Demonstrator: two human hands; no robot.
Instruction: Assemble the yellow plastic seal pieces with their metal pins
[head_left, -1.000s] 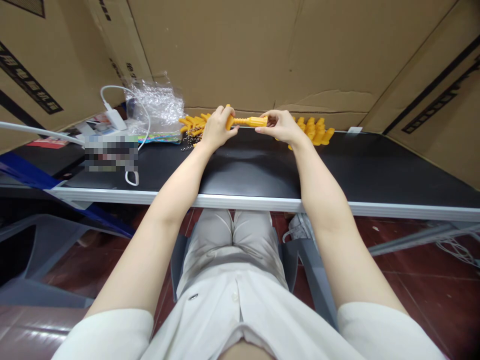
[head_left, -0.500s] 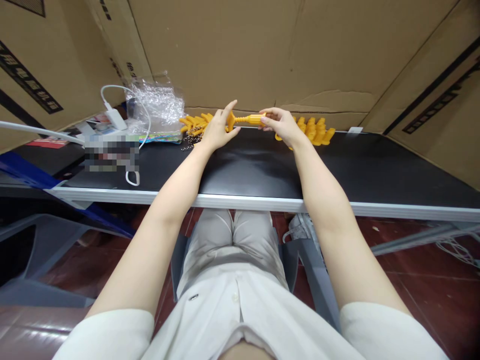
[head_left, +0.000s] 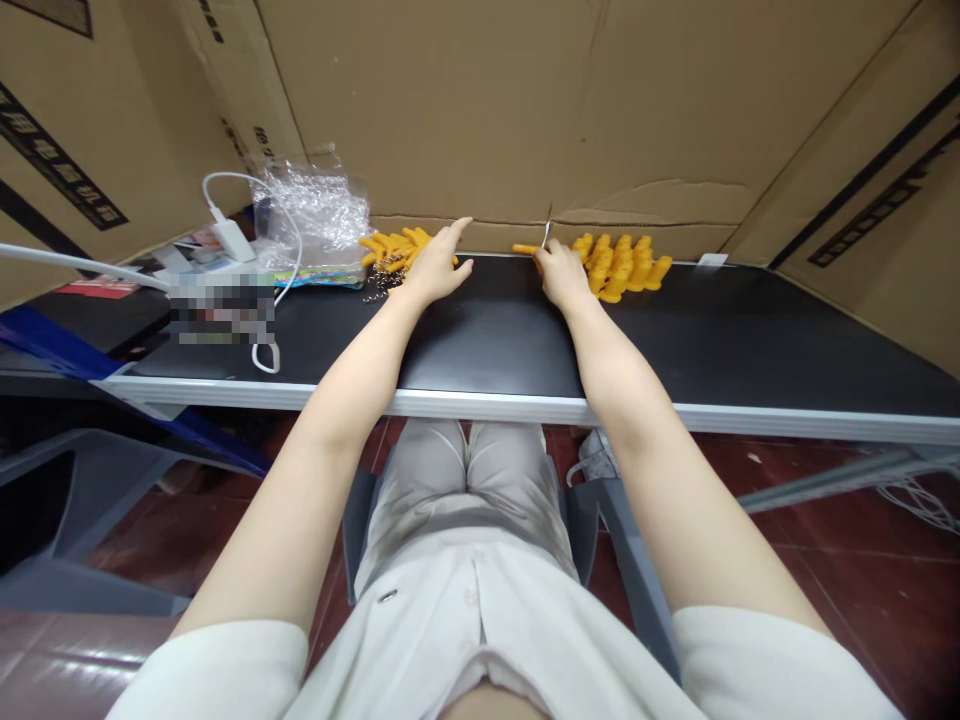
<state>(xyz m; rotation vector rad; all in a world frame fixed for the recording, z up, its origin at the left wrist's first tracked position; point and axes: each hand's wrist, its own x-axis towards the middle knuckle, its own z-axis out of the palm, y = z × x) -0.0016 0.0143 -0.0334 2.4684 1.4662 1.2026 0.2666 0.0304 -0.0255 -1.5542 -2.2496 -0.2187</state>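
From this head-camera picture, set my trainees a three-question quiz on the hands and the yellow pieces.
1. True or false: the left hand is clenched round a yellow piece.
2. Which pile lies beside the plastic bag? A left pile B right pile
3. Fill in: the right hand holds a yellow ____ low over the black table.

Key: 1 false, its fingers are spread; 2 A; 3 piece.

No print can be read for sure. The cardboard box (head_left: 67,150) at ten o'clock carries black characters on a slanted stripe, too small and skewed to make out; the cardboard sheet (head_left: 247,110) beside it likewise.
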